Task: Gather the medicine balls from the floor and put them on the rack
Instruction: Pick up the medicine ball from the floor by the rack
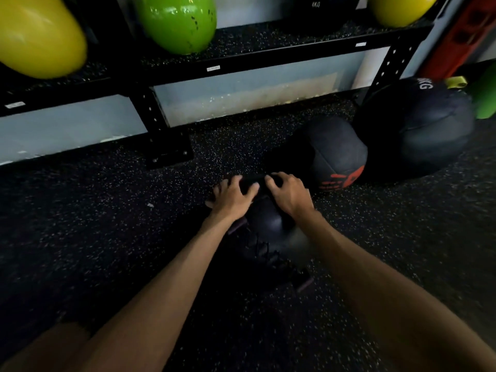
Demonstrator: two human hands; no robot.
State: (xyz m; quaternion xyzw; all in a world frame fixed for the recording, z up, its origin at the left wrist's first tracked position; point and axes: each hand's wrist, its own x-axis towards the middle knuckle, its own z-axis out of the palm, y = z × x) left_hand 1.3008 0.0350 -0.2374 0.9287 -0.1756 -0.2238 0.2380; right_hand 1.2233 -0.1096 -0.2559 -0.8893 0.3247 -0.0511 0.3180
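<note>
A small black medicine ball [264, 221] lies on the speckled rubber floor right below me, blurred at its right side. My left hand [232, 197] and my right hand [290, 193] rest on its far top, fingers spread and curled over it. Two more balls sit on the floor to the right: a black one with an orange print [335, 151] and a larger black one marked KG [418, 124]. The black metal rack [241, 60] stands just beyond, its low shelf holding a yellow ball [35, 36], a green ball [177, 22], another yellow ball [400, 9] and a black 4KG ball [322, 6].
A rack post with its floor plate [166, 149] stands left of my hands. A dark laced shoe [260, 253] shows under my forearms. A green object [485, 95] and a red frame [461, 36] are at the far right. A grey wall runs behind the rack.
</note>
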